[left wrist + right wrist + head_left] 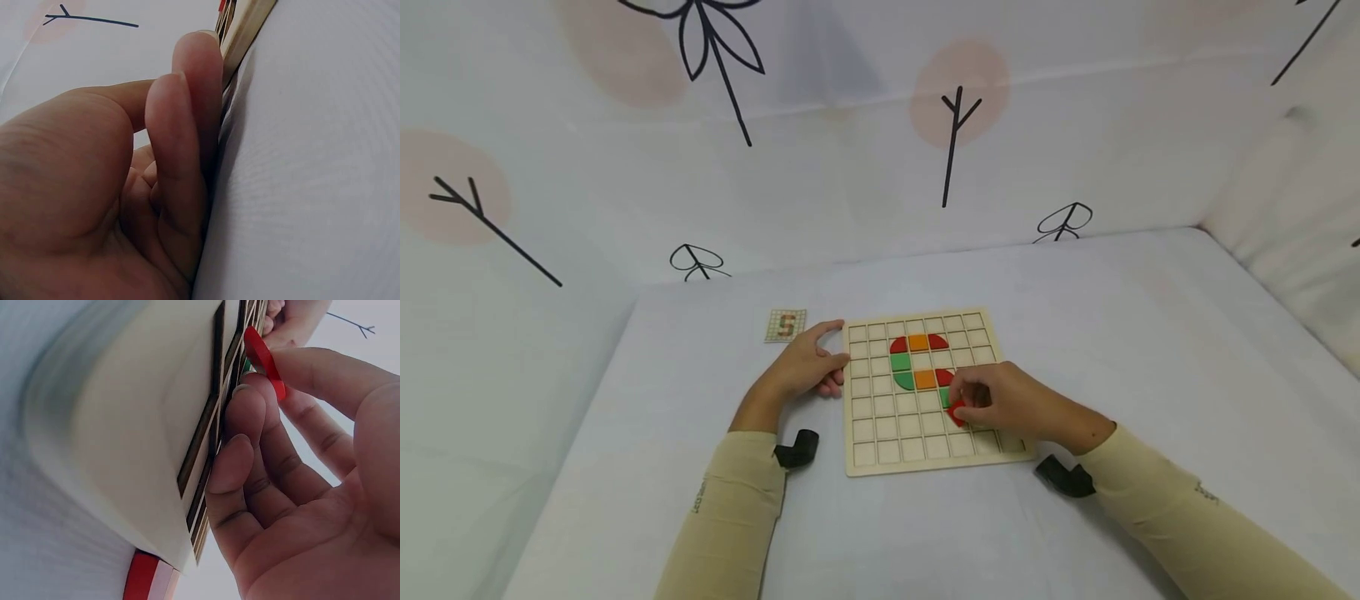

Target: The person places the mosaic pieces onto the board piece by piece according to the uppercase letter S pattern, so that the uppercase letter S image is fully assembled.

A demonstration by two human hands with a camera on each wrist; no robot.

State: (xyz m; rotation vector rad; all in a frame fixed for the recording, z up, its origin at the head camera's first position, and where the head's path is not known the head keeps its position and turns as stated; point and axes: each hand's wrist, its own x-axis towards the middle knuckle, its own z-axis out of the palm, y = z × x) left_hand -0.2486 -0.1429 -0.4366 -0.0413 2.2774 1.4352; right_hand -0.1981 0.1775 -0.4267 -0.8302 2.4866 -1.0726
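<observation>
A pale wooden grid board [887,428] lies on the white cloth. Set in its cells are red, orange and green tiles in a curving line, among them an orange square [918,342] and a green square [900,362]. My left hand [805,362] touches the board's left edge, forefinger at the far corner and thumb lower down, the other fingers loosely bent. Between thumb and fingers, my right hand [1000,402] pinches a red tile [265,362], tilted just over the cells near a green tile [945,398] that its fingers partly cover.
A small card [786,325] with a coloured S on a grid lies left of the board's far corner. Black devices [797,449] sit at both wrists. Behind stands a patterned white cloth backdrop [850,192]. A red-sided block [139,575] shows past the board's edge.
</observation>
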